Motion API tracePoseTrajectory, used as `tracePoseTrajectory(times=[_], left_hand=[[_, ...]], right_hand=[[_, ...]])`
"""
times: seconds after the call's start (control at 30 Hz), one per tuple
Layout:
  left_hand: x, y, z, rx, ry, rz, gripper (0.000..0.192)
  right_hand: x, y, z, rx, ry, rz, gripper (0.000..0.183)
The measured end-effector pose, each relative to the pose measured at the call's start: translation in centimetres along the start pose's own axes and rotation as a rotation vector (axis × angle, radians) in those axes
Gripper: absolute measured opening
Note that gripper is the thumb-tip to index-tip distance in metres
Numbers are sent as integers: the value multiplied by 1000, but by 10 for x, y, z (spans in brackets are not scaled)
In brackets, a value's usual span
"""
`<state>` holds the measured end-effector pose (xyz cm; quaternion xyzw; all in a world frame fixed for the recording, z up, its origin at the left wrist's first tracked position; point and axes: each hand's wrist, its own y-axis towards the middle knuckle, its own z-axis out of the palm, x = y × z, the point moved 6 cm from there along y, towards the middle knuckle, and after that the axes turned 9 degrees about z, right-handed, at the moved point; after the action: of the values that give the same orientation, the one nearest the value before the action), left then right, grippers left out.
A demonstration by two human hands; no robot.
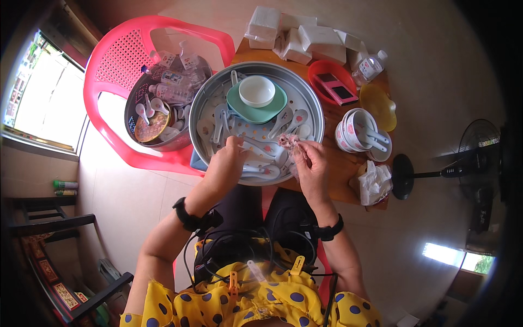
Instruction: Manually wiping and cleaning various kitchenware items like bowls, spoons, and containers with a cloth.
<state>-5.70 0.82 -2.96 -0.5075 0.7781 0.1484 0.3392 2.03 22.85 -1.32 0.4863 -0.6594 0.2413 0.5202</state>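
A round metal steamer tray (196,102) with a perforated bottom stands before me. In it lie several patterned soup spoons (296,119), and a white bowl (256,90) sits on a green dish (267,111) near its far side. Over the tray's near left part is my left hand (229,161), its fingers curled; whether they hold anything is hidden. My right hand (312,163) pinches a crumpled pinkish cloth (289,141) above the right side of the tray, with part of it hanging below the fingers.
A pink plastic chair (118,61) carries a metal pot (137,96) with plastic bottles and spoons. On the wooden table (327,159) are tissue packs (322,39), a red bowl (341,69) with a pink phone case (337,90), stacked bowls (355,126) and a bottle (369,68). A fan (433,173) stands right.
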Motion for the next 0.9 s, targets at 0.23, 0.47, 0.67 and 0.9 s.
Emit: tracePoseTrajectory(times=[0.23, 0.47, 0.67, 0.9], left_hand=[[3, -2, 36, 241, -1063, -131, 38], [-18, -9, 42, 350, -1402, -159, 55], [-18, -6, 45, 291, -1312, -94, 52], [-2, -12, 39, 219, -1122, -212, 40]], right_hand=[[39, -25, 40, 204, -223, -278, 26], [56, -36, 58, 318, -236, -371, 27], [61, -34, 51, 228, -380, -438, 28], [39, -9, 15, -23, -388, -317, 19]])
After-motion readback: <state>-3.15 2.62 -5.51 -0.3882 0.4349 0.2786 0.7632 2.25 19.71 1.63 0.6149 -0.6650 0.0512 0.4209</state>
